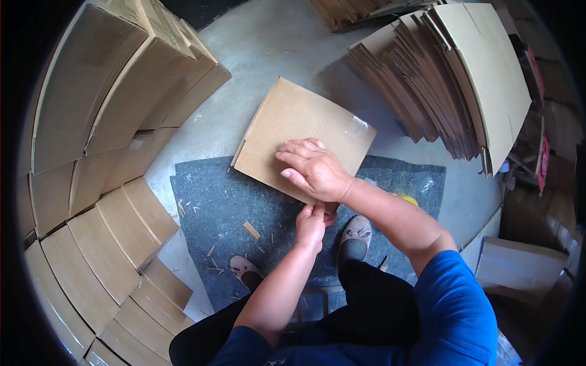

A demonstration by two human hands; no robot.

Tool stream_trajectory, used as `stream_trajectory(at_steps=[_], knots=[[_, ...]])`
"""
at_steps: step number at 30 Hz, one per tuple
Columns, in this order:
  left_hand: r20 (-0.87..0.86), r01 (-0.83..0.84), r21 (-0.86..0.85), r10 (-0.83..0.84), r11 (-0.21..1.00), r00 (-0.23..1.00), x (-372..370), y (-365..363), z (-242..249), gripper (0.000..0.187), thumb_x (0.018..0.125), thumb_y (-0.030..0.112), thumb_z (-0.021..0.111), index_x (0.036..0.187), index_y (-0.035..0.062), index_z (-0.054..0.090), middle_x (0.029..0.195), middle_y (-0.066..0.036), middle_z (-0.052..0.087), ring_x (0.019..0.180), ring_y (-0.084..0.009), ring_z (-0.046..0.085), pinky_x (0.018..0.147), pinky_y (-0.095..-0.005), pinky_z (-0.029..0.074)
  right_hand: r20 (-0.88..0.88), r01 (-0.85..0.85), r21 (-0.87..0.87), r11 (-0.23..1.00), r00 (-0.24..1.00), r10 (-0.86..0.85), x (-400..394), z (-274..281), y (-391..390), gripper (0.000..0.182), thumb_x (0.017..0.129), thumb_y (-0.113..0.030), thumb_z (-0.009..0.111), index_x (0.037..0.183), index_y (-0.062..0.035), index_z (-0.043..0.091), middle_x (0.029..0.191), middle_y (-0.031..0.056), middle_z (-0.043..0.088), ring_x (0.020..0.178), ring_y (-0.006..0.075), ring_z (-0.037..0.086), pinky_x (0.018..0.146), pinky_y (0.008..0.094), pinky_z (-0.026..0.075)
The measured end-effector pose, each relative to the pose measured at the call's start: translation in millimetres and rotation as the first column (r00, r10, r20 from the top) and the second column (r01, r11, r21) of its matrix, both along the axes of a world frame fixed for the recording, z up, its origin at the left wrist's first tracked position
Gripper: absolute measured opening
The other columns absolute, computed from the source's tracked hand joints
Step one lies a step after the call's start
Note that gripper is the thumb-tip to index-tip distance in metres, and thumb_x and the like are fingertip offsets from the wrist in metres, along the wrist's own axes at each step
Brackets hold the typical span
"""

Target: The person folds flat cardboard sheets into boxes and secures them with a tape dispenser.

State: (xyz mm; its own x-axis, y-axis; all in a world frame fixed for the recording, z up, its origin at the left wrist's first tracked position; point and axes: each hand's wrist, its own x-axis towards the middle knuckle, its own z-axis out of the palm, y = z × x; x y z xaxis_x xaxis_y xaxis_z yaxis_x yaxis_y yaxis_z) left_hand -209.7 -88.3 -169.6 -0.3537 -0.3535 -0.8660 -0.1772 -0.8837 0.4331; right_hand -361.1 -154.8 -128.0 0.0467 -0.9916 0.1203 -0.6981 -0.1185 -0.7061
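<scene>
A brown cardboard box [299,125] is held tilted in front of me, with a strip of clear, shiny tape near its right corner. My right hand [314,171] lies on its upper face, palm down, fingers stretched out and thumb apart. At the near lower edge, my left hand [312,227] grips the box with its fingers closed; part of those fingers is hidden beneath the cardboard. Below the box, a dark grey mat [213,207] covers the floor between and around my shoes.
Closed cartons [116,79] are stacked high on the left. Flattened cardboard sheets [488,79] stand in a thick row at the upper right. Cardboard scraps [251,230] litter the mat. Something yellow [408,199] shows partly behind my right forearm. Another carton [519,265] sits at right.
</scene>
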Motion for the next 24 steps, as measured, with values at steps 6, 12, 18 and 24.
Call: stream_trajectory(at_steps=[6, 12, 18, 24], knots=[[0.051, 0.003, -0.013, -0.002, 1.0, 0.999, -7.1, 1.6, 11.8, 0.031, 0.104, 0.034, 0.053, 0.101, 0.003, 0.052, 0.091, -0.013, 0.064, 0.082, -0.0231, 0.07, 0.075, -0.0352, 0.056, -0.485, 0.44, -0.005, 0.898, 0.784, -0.387, -66.5, -14.4, 60.5, 0.055, 0.091, -0.031, 0.061, 0.137, -0.0017, 0.051, 0.144, 0.0143, 0.049, 0.139, 0.0337, 0.037, 0.112, 0.0507, 0.03], [0.091, 0.081, -0.17, -0.066, 0.982, 0.994, -4.5, -0.8, 9.1, 0.028, 0.105, 0.031, 0.051, 0.105, 0.0033, 0.057, 0.091, -0.009, 0.065, 0.077, -0.0172, 0.068, 0.07, -0.0283, 0.053, -0.18, 0.593, 0.034, 0.804, 0.795, -0.579, -42.2, -9.1, 114.3, 0.057, 0.086, -0.025, 0.069, 0.136, -0.0058, 0.051, 0.144, 0.0179, 0.046, 0.134, 0.0387, 0.041, 0.109, 0.0476, 0.035], [0.169, 0.357, -0.366, -0.316, 0.859, 0.934, -7.7, -62.5, 25.4, 0.029, 0.106, 0.027, 0.047, 0.112, 0.0016, 0.059, 0.092, -0.007, 0.066, 0.071, -0.013, 0.063, 0.066, -0.0272, 0.051, 0.525, 0.046, 0.851, 0.523, -0.09, -0.846, -8.1, -45.1, 125.2, 0.11, 0.084, -0.056, 0.072, 0.158, -0.0098, 0.005, 0.145, 0.0155, 0.043, 0.124, 0.0335, 0.051, 0.092, 0.0513, 0.048], [0.213, 0.28, -0.707, -0.181, 0.65, 0.96, -11.9, -148.7, -11.8, 0.033, 0.102, 0.016, 0.054, 0.132, 0.0027, 0.053, 0.121, -0.013, 0.064, 0.104, -0.018, 0.064, 0.09, -0.0315, 0.051, 0.545, 0.286, 0.82, 0.496, -0.122, -0.829, -24.7, -41.8, 5.0, 0.091, 0.091, -0.055, 0.063, 0.158, -0.024, 0.009, 0.147, 0.0129, 0.042, 0.112, 0.0329, 0.06, 0.086, 0.0467, 0.052]])
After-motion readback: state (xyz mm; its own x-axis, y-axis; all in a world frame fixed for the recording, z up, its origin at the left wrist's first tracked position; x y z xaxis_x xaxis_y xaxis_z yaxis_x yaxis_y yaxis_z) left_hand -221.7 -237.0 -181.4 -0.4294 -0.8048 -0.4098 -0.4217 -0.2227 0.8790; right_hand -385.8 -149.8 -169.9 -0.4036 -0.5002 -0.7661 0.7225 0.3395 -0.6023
